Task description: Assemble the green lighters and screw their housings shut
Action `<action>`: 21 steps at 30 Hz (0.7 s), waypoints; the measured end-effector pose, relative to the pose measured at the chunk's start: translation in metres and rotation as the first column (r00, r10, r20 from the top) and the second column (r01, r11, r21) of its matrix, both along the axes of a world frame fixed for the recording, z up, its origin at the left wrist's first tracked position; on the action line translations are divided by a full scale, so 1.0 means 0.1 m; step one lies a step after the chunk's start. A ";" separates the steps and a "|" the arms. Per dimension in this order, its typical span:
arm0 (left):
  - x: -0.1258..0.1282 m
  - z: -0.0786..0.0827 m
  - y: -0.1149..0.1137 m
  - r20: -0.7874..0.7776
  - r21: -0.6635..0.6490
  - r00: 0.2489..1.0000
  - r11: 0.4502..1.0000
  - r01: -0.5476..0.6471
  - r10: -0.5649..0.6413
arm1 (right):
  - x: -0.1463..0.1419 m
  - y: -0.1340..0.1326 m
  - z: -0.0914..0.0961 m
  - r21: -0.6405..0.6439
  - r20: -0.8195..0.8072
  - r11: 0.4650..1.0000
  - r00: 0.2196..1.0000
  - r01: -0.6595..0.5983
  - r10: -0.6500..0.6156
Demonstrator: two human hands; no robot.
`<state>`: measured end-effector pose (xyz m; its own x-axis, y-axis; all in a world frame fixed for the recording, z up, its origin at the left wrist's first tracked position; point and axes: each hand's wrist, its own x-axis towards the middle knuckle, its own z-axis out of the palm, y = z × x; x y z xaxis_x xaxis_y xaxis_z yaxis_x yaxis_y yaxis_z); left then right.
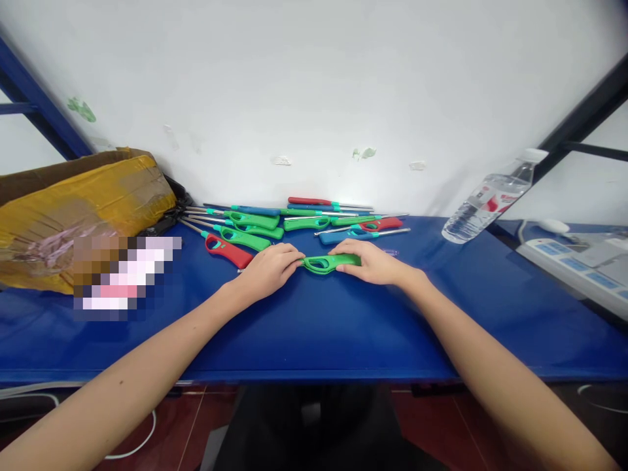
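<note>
A green long-necked lighter (320,264) lies level between my hands, just over the blue tabletop. My left hand (273,267) is closed, pinching its front end by the trigger opening; the fingers hide whether a metal rod is fitted there. Around the handle end my right hand (371,261) is wrapped, thumb in front and fingers behind. Close to my left hand rests a red lighter (229,252) with its metal rod pointing left. Behind my right hand is a blue lighter (338,237), its rod pointing right.
Several more green, blue and red lighters (255,221) lie along the white wall. At left stands a taped cardboard box (83,216) beside a pixelated patch. A tilted water bottle (490,199) and a white power strip (569,265) are on the right of the blue table (314,333).
</note>
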<state>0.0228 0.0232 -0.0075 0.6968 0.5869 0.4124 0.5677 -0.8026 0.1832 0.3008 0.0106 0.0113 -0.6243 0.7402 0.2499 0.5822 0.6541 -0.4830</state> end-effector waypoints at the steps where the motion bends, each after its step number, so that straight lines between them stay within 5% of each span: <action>1: 0.00 0.00 0.00 0.007 0.002 1.000 1.000 0.001 -0.001 | 0.00 0.00 0.00 0.002 0.003 1.000 1.000 0.005 -0.005; 21: 0.00 0.00 0.00 0.030 -0.030 0.999 0.999 0.012 -0.011 | -0.01 -0.01 0.01 -0.007 0.000 1.000 1.000 0.012 -0.012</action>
